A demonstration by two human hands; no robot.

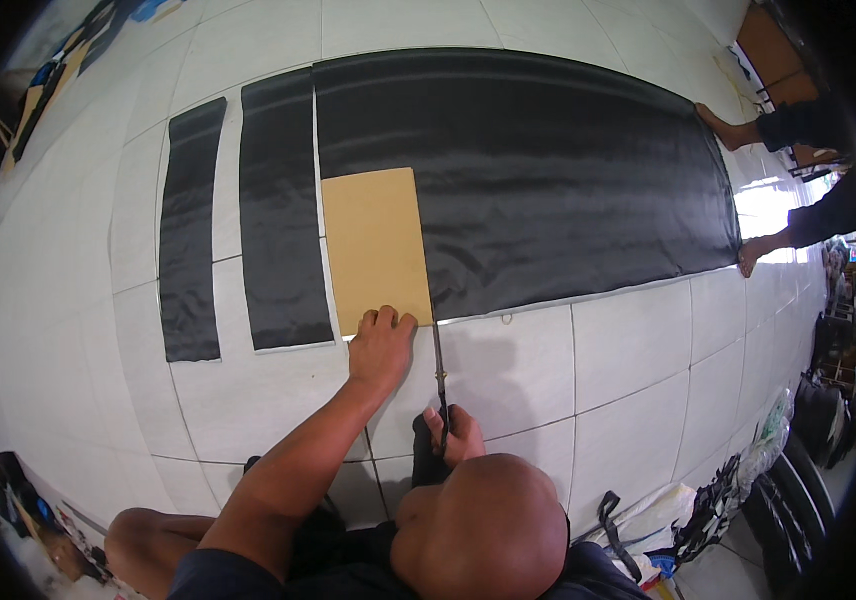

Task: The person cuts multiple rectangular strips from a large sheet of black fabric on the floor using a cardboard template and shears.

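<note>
White floor tiles (628,360) fill the view, with a broad sheet of black fabric (548,170) spread flat across them; its near edge runs along a tile row, and bare floor lies open between that edge and the person's knee (493,525). Two cut black strips (283,210) (191,230) lie side by side left of the sheet, each apart from the other with tile showing between. A tan cardboard template (376,245) rests on the sheet's near left corner, its right edge lined up with the scissors (440,365). The left hand (381,350) lies flat, fingers spread, pressing the template's near edge. The right hand (453,435) is closed around the scissors' handles, blades pointing at the fabric's near edge. At the far right, another person's hand (748,255) touches the sheet's corner, and a foot (723,127) rests on its edge. Bags and clutter (728,490) crowd the lower right.
</note>
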